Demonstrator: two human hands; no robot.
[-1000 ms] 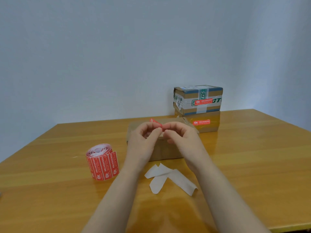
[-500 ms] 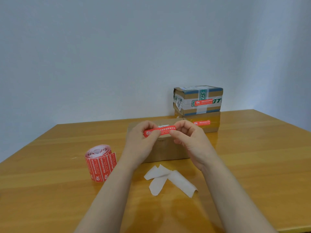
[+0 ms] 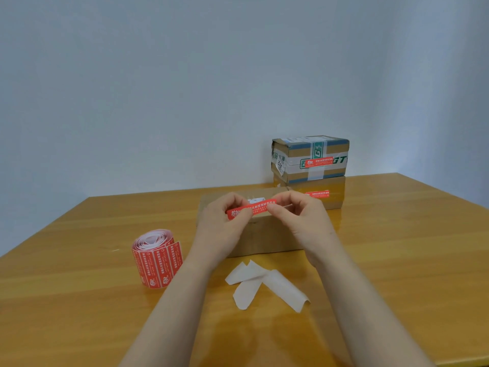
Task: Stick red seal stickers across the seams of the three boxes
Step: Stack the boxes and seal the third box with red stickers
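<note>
A red seal sticker (image 3: pixel 258 207) is stretched flat between my hands, just above the top of a plain brown box (image 3: pixel 267 238) in front of me. My left hand (image 3: pixel 225 223) pinches its left end and my right hand (image 3: pixel 299 215) pinches its right end. Behind, a taped box (image 3: pixel 309 157) is stacked on a lower brown box (image 3: pixel 333 193); each carries a red sticker on its front face. A roll of red stickers (image 3: pixel 158 258) stands to the left on the table.
Three white backing strips (image 3: pixel 264 284) lie on the wooden table (image 3: pixel 79 313) near its front, between my forearms. A pale wall rises right behind the stacked boxes. The table's right front edge shows at the lower right.
The sticker was bunched between my fingertips a second ago; my hands have drawn apart and it is now pulled out flat above the near box.
</note>
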